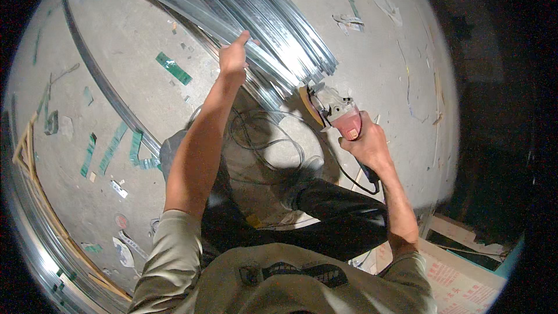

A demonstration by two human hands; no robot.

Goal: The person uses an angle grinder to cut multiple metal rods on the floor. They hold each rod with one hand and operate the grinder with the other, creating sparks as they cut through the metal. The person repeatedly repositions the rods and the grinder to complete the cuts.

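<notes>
My right hand is wrapped round the body of a red and grey angle grinder. Its yellowish disc is close to the near ends of a bundle of shiny metal channels; whether it touches them I cannot tell. My left hand grips the edge of one metal channel on the bundle's left side, thumb on top. Its other fingers are mostly hidden. The grinder's black cord bends back from the handle.
A looped cable lies on the floor by my feet. One long channel runs along the left, with more channels beyond. Green tape scraps litter the concrete. Cardboard lies at the lower right.
</notes>
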